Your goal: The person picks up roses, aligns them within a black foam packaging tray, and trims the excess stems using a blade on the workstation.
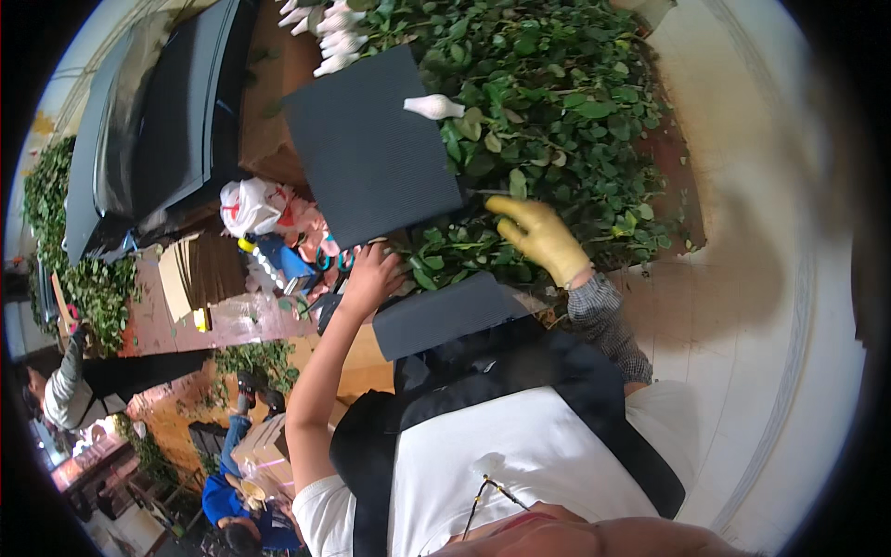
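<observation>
My left hand (pixel 376 273) is bare, its fingers bent at the near edge of a dark corrugated sheet (pixel 372 150); whether they grip it is unclear. A yellow glove covers my right hand (pixel 541 238), which rests over leafy cut stems (pixel 550 125) with thumb and forefinger apart. One flower head in a white net sleeve (pixel 435 106) lies across the sheet's right edge, its stem running into the foliage. Closer to my body is another dark corrugated piece (pixel 442 315). More white-sleeved flower heads (pixel 341 35) lie beyond the sheet.
Left of the sheet are a white plastic bag (pixel 250 207), teal-handled scissors (pixel 324 259), a bottle with a yellow cap (pixel 261 263) and stacked cardboard pieces (pixel 202 275). Large dark sheets (pixel 174 104) stand behind. A person in blue (pixel 240 501) and another person (pixel 69 397) are at the left.
</observation>
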Motion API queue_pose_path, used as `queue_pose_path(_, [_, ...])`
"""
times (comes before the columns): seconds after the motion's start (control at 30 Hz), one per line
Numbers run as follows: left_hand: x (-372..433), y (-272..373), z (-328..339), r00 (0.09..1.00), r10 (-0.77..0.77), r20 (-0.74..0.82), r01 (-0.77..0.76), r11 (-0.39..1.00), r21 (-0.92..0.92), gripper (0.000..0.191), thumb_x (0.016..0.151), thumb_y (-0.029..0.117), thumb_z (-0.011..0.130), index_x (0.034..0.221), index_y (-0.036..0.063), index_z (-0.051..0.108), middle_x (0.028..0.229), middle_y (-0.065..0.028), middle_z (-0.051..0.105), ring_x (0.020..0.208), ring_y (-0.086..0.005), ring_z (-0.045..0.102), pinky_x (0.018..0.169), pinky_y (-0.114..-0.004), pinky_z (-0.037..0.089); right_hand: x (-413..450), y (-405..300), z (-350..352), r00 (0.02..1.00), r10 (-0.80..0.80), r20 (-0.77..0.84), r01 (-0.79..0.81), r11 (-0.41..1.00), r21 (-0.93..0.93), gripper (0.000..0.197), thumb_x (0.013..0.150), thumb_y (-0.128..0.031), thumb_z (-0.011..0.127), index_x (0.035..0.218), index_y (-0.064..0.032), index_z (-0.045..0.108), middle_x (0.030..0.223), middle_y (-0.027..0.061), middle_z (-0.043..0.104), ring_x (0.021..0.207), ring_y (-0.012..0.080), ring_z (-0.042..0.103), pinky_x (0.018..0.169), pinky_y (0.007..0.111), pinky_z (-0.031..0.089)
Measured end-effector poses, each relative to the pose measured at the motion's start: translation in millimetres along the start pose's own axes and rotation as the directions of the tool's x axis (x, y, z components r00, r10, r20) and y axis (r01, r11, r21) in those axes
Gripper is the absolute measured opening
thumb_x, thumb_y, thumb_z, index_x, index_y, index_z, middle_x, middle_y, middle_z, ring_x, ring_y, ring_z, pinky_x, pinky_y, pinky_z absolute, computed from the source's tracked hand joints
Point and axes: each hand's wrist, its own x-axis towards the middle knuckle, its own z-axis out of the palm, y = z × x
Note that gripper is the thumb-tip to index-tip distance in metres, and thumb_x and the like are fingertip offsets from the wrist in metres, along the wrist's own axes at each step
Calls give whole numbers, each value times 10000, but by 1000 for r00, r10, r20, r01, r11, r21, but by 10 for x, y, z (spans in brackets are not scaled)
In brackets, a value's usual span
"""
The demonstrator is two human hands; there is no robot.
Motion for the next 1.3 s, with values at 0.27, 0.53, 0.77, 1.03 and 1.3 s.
queue_pose_path(0.27, [-156,-91,298,984,-109,-142,87,984,-154,477,771,265,811,1176,99,620,1354,-152,518,1266,-356,482,1058,-525,360,445,943,-443,796,-40,-603,-342,792,-505,433,799,-3,685,1228,-48,642,1263,175,633,1153,371,603,1023,445,493])
queue_pose_path(0.53, [-199,-68,274,990,-113,-88,113,994,-14,441,873,375,707,1281,224,633,1404,-184,454,1293,-448,429,1084,-586,329,-44,-172,-1277,779,-23,-626,-236,915,-328,422,839,23,564,1253,-27,628,1221,173,651,1058,341,626,939,414,476])
queue_pose_path(0.77, [-215,-94,307,978,-174,-114,160,980,-122,635,815,279,761,1354,47,519,1287,-159,558,1193,-359,540,1041,-482,399,-115,47,371,996,-84,19,82,861,-502,348,819,-14,576,1135,-78,707,1011,127,718,936,321,685,790,414,555])
queue_pose_path(1.03, [-40,95,15,992,-91,-87,109,964,243,744,738,419,786,1340,48,553,1166,-142,589,1144,-332,530,1050,-475,380,-123,376,797,987,145,-70,-158,788,-595,391,852,-86,584,1237,-112,646,1171,151,689,987,337,674,854,433,536])
queue_pose_path(1.3, [52,0,49,993,-81,-82,91,986,137,617,651,343,858,1122,55,582,1264,-225,473,1201,-435,429,1009,-538,373,-33,427,236,955,233,183,-197,961,-194,549,832,-150,731,1353,-107,565,1263,183,640,1106,371,623,975,440,500])
